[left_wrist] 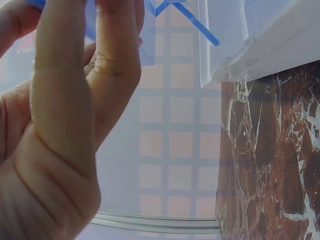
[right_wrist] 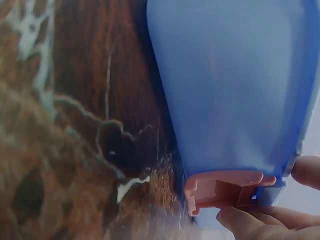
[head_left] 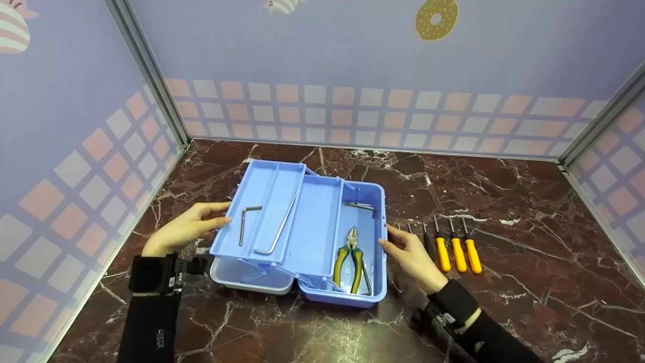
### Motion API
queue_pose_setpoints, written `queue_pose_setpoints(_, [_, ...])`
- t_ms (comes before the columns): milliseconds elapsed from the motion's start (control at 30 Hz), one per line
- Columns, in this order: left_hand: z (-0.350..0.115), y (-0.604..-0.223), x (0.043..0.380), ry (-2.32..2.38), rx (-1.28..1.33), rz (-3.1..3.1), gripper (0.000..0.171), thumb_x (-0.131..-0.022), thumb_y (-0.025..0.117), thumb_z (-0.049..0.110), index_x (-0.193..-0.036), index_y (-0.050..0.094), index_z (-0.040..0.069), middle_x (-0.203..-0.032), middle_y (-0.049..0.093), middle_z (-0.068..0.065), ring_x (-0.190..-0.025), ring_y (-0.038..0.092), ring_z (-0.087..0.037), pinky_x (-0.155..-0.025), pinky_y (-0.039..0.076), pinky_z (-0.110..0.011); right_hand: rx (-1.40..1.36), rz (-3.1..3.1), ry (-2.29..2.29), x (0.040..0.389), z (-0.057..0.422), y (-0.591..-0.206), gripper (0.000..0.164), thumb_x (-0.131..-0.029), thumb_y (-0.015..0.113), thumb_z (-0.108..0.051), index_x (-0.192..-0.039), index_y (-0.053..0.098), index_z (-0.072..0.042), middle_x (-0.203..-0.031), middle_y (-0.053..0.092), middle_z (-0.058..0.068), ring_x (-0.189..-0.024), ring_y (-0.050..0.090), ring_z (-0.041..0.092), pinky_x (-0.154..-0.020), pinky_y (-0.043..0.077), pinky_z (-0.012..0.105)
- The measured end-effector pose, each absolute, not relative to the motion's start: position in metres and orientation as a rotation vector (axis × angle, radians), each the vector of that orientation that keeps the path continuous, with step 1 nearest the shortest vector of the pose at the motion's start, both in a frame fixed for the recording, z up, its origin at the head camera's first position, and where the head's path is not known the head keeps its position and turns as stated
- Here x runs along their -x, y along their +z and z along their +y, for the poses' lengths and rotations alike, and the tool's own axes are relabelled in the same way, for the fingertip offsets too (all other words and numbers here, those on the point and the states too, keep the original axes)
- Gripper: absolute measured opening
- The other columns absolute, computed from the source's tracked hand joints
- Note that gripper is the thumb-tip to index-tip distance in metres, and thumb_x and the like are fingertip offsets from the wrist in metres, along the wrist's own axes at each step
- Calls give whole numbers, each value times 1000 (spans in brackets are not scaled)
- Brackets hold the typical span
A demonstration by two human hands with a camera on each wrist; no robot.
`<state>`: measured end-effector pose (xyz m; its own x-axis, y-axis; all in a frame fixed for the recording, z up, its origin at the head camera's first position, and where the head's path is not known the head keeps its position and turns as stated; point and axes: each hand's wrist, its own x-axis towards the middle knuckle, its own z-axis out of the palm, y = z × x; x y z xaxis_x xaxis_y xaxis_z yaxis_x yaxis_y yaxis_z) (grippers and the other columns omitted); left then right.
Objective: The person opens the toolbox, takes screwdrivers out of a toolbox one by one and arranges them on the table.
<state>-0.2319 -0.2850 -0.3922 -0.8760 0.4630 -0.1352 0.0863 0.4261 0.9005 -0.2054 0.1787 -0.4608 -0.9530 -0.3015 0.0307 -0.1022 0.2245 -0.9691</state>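
A blue toolbox (head_left: 342, 301) stands unfolded, its trays fanned out leftward over the pale lid (head_left: 252, 287). My left hand (head_left: 189, 227) grips the left edge of the upper tray (head_left: 259, 181), thumb on top. At the opposite side, my right hand (head_left: 413, 257) holds the box's right wall with the thumb at the rim and fingers beside the pink latch (right_wrist: 225, 175). Two hex keys lie in the upper tray, a small hex key (head_left: 243, 227) and a long one. Pliers (head_left: 358, 267) with green-yellow handles and two more hex keys rest in the box bottom. The middle tray (head_left: 317, 217) holds nothing.
Three yellow-handled screwdrivers (head_left: 457, 254) lie side by side on the marble-patterned table (head_left: 529, 302), right of the box. Slim dark tools (head_left: 427, 239) beside them are partly hidden by my right hand. Patterned panels (head_left: 352, 50) enclose the table at the back and sides.
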Motion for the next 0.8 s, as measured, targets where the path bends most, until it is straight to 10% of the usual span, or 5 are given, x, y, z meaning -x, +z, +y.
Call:
queue_pose_setpoints(600, [-286, -393, 232, 1476, -482, 2277, 60, -102, 53, 18, -150, 28, -10, -139, 50, -35, -100, 69, -7, -92, 59, -38, 437, 2437, -1714, 207, 180, -459, 53, -101, 57, -15, -145, 41, 10, -139, 54, 31, -122, 59, 39, -99, 54, 29])
queue_pose_setpoints(800, [-287, -388, 228, 1439, -442, 2333, 62, -103, 52, 22, -151, 27, -9, -145, 44, -34, -120, 61, -38, -98, 56, -43, 453, 2413, -1730, 208, 181, -461, 54, -100, 58, -15, -144, 41, 10, -138, 54, 31, -120, 61, 38, -97, 55, 26])
